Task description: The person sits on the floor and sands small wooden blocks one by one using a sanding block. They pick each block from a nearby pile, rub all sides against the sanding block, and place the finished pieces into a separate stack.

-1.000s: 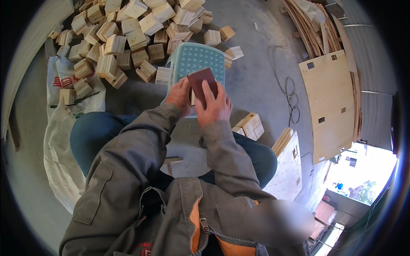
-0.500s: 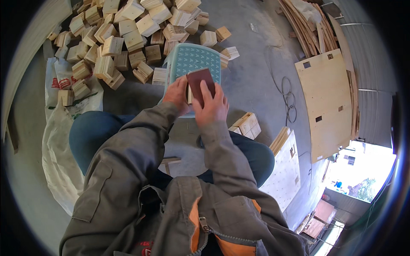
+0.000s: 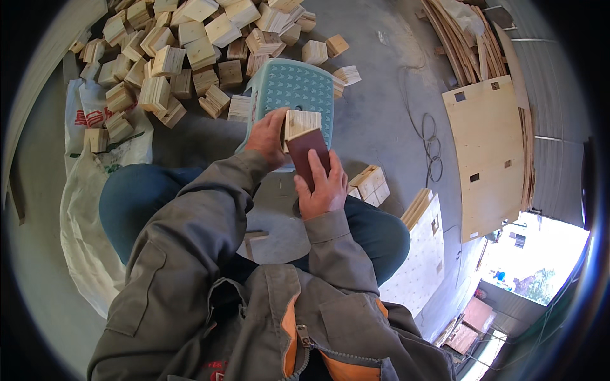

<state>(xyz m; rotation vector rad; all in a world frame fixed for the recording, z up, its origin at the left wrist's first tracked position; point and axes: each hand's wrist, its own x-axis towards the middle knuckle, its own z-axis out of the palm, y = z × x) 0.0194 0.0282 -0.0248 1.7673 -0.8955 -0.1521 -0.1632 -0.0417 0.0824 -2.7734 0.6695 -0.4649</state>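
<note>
My left hand (image 3: 268,138) is closed round the side of a pale layered wooden block (image 3: 303,119), held over the near part of a light blue-green plastic stool (image 3: 295,82). My right hand (image 3: 324,189) grips a flat reddish-brown sanding block (image 3: 305,152) with a pale wooden edge, its fingers laid over the brown face. The sanding block lies against the near side of the wooden block, tilted down toward me. My left thumb and some fingers are hidden behind the wooden block.
Beyond the stool on the left lies a large heap of wooden blocks (image 3: 202,53). A white woven sack (image 3: 95,203) is by my left knee. Several stacked blocks (image 3: 370,184) and a pale panel (image 3: 419,254) stand by my right knee. A cable (image 3: 431,146) and plywood sheets (image 3: 489,152) lie farther right.
My right hand has drawn the sanding block down toward me and slightly right, uncovering the top face of the wooden block. My left hand has stayed nearly in place.
</note>
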